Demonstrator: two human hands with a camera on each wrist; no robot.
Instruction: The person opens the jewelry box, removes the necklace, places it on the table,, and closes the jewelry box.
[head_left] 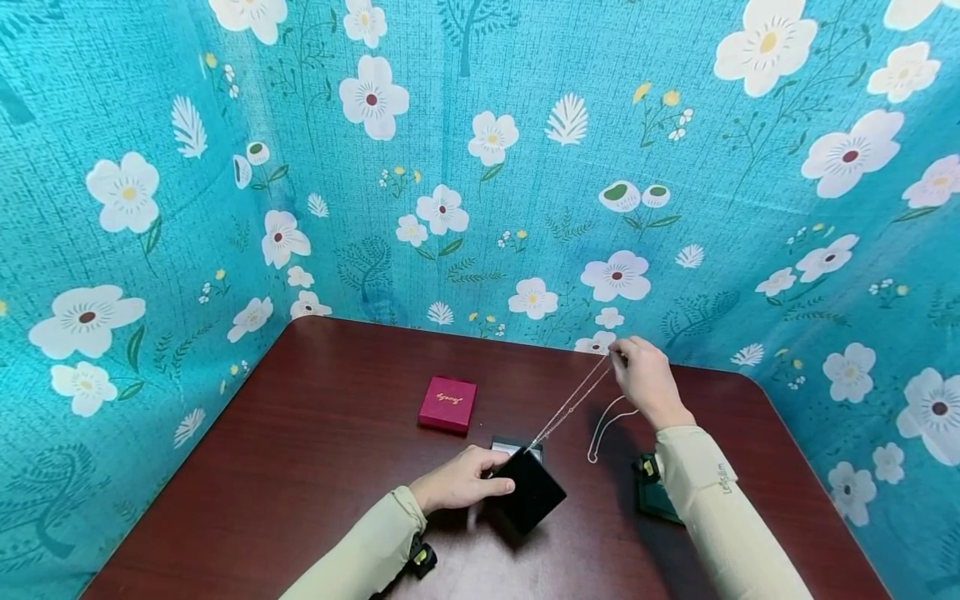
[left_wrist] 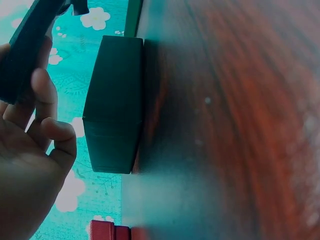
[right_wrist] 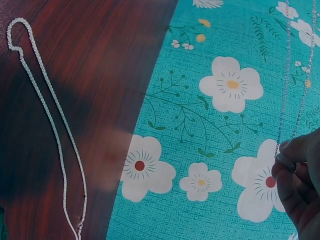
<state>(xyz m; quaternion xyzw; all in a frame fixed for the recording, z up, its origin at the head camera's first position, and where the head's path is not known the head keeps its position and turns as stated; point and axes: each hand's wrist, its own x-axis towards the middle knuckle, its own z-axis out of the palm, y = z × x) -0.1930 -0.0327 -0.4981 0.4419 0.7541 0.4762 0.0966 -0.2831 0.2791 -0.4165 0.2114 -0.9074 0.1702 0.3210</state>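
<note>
My left hand (head_left: 465, 479) grips a flat black square piece (head_left: 531, 496), tilted, thumb on its face. Its dark edge (left_wrist: 22, 55) also shows in the left wrist view. Out to the right and higher, my right hand (head_left: 645, 375) pinches a thin silver necklace (head_left: 572, 409) between thumb and fingertips. The two strands slope taut down to the top corner of the black piece. Behind that piece, partly hidden, a dark box (left_wrist: 115, 100) stands on the table; white shows inside it in the head view.
A second, thicker silver necklace (right_wrist: 64, 185) lies in a long loop on the table beneath my right hand. A red jewelry box (head_left: 447, 404) sits back left. Under my right forearm is a dark green box (head_left: 660, 500), partly covered. A floral curtain (head_left: 487, 208) hangs behind the brown table (head_left: 337, 417).
</note>
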